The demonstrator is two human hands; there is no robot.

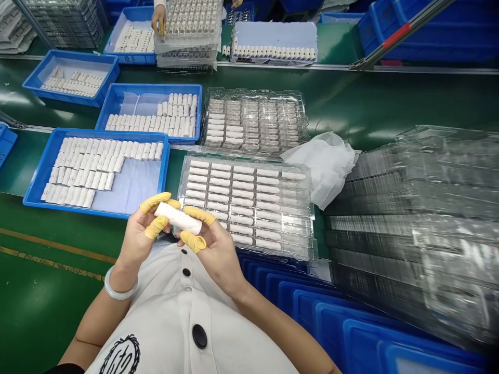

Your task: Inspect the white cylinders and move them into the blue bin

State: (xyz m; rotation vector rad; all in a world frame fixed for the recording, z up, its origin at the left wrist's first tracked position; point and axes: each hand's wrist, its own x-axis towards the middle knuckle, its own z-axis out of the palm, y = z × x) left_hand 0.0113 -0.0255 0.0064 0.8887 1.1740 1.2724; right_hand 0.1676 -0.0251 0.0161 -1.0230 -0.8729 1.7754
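Note:
My left hand (146,228) and my right hand (212,244) both wear yellow finger cots and hold one white tube-shaped part (178,218) between them, just in front of my chest. The left fingers pinch its left end, the right fingers its right end. Right behind the hands lies a clear plastic blister tray (249,205) filled with rows of the same white parts. A blue bin (97,171) half filled with white parts lies to the left of the hands.
A second filled clear tray (253,122) and two more blue bins (150,111) (72,78) lie further back on the green belt. A tall pile of empty clear trays (421,228) stands at right, a white cloth (325,163) beside it. Another person's hand (159,19) holds stacked trays at the far side. Blue crates (351,332) stand below right.

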